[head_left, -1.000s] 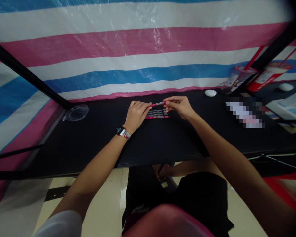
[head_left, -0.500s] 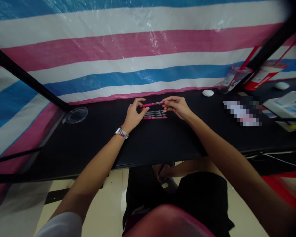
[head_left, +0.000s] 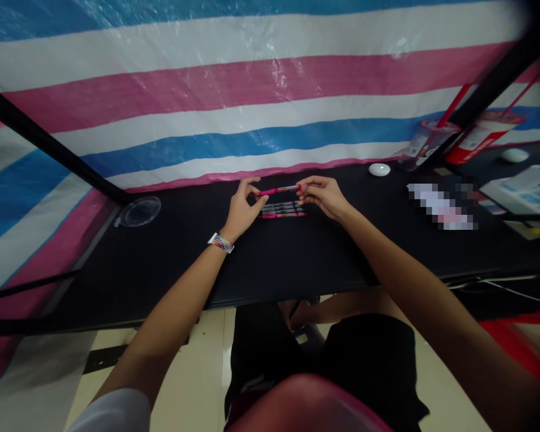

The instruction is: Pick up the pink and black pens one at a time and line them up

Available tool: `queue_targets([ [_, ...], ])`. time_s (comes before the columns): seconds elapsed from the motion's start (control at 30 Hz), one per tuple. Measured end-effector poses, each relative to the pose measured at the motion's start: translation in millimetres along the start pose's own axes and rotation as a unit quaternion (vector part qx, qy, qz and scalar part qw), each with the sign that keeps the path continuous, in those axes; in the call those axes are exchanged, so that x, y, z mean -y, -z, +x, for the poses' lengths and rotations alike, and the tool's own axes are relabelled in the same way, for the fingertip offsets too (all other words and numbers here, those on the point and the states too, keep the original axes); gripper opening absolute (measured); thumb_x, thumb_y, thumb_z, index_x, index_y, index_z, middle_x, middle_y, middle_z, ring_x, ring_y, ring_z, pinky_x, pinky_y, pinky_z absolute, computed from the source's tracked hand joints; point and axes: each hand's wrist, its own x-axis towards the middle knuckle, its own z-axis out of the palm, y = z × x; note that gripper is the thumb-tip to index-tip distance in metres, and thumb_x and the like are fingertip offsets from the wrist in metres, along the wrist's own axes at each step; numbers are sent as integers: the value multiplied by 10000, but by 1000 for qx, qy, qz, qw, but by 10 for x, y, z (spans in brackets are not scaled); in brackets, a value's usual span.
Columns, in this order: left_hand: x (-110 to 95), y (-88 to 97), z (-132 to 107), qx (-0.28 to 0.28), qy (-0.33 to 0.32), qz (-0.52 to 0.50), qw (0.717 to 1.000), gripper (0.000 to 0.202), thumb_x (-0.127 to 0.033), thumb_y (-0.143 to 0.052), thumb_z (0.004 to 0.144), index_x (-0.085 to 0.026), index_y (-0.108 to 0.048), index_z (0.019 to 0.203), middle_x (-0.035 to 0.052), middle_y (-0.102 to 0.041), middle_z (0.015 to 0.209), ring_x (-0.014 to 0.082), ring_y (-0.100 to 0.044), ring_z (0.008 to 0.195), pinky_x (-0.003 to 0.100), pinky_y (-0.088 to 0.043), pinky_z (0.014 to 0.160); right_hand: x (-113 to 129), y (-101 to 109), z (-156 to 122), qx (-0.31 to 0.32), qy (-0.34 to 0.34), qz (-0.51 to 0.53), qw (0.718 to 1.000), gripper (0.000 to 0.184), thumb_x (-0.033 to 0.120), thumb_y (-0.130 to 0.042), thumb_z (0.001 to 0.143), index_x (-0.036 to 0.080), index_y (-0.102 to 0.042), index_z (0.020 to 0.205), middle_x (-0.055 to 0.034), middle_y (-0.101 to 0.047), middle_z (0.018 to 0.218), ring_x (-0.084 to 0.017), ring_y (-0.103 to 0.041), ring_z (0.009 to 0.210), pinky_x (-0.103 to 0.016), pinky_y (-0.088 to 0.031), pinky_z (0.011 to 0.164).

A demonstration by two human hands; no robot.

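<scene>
A pink pen (head_left: 276, 191) is held level just above the black table (head_left: 162, 264). My right hand (head_left: 324, 195) pinches its right end between thumb and fingers. At the pink left end, my left hand (head_left: 243, 207) has its thumb and curled fingers around the tip, with the index finger raised off it. Directly below, a row of several pens (head_left: 282, 208) lies side by side on the table. The nearest of these is pink, and the others look grey and dark. My left fingers partly overlap the row's left ends.
A clear round lid (head_left: 140, 211) lies on the left. To the right are a white egg-shaped object (head_left: 379, 170), a cup with a red straw (head_left: 427, 144), a red-and-white cup (head_left: 481, 138) and a blurred-out item (head_left: 441, 207). A striped plastic sheet (head_left: 252, 108) hangs behind.
My left hand has shifted slightly left, its thumb and index finger moving a little back along the pen. My right hand and the pen stay nearly in place.
</scene>
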Motion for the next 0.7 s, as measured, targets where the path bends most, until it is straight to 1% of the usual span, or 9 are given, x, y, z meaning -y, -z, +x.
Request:
queue_targets([
  [0.03, 5, -2, -1, -6, -3, 0, 1000, 250, -287, -772, 968, -269, -667, 1195, 19, -749, 914, 192, -735, 869, 371, -585, 894, 0, 0, 2, -3, -1, 1, 1000, 322, 422, -947, 758, 211, -804, 954, -63, -761, 866, -193, -721, 756, -408, -670, 801],
  [0.13, 9, -3, -4, 12, 16, 6, 1000, 58, -318, -684, 1037, -262, -675, 1026, 12, -735, 837, 180, -713, 793, 363, -577, 835, -6, 2, 9, -11, 3, 14, 1000, 302, 414, -943, 754, 203, -811, 927, -63, -758, 846, -193, -721, 761, -394, -670, 794],
  [0.27, 18, -3, 0, -2, 25, -12, 1000, 166, -320, -742, 993, -262, -671, 1132, -2, -720, 836, 180, -719, 815, 344, -572, 828, -23, 4, 20, -17, 2, 26, 1000, 283, 392, -931, 752, 193, -815, 918, -62, -757, 834, -183, -714, 747, -385, -675, 794],
  [0.33, 28, 2, 9, -1, 33, -11, 999, 110, -334, -736, 997, -242, -694, 1042, 0, -719, 815, 173, -710, 794, 329, -562, 799, -33, 7, 24, -22, -2, 28, 999, 266, 376, -919, 761, 192, -815, 921, -60, -754, 828, -180, -711, 743, -384, -676, 797],
  [0.37, 34, 6, 14, 3, 43, -6, 999, 150, -361, -700, 1027, -233, -700, 948, -2, -705, 761, 166, -689, 739, 322, -549, 759, -37, 8, 25, -22, -4, 29, 999, 251, 367, -912, 770, 194, -815, 924, -60, -753, 828, -181, -710, 747, -387, -677, 801],
  [0.43, 50, 16, 27, 3, 64, 3, 998, 374, -428, -618, 1084, -228, -672, 773, -5, -649, 642, 152, -626, 623, 317, -509, 670, -42, 11, 27, -16, -7, 30, 999, 214, 353, -896, 795, 205, -818, 928, -61, -754, 835, -187, -711, 760, -398, -678, 815],
  [0.5, 71, 25, 40, -11, 75, 1, 997, 478, -473, -580, 1103, -231, -635, 694, -5, -616, 599, 144, -592, 579, 319, -485, 630, -45, 14, 31, -10, -8, 33, 999, 171, 336, -880, 812, 216, -818, 917, -61, -754, 838, -193, -709, 770, -409, -676, 823],
  [0.6, 107, 36, 60, -42, 72, -23, 996, 351, -455, -655, 1061, -236, -676, 788, 2, -677, 688, 155, -651, 664, 321, -533, 694, -39, 19, 42, -13, -3, 53, 998, 130, 300, -858, 804, 216, -815, 893, -60, -742, 816, -193, -697, 765, -399, -665, 792],
  [0.7, 140, 51, 78, -61, 60, -37, 996, 165, -398, -744, 992, -236, -738, 963, 42, -780, 899, 186, -734, 853, 354, -601, 849, -21, 29, 56, -30, 7, 70, 997, 115, 282, -841, 786, 216, -805, 873, -58, -728, 798, -188, -678, 753, -380, -649, 754],
])
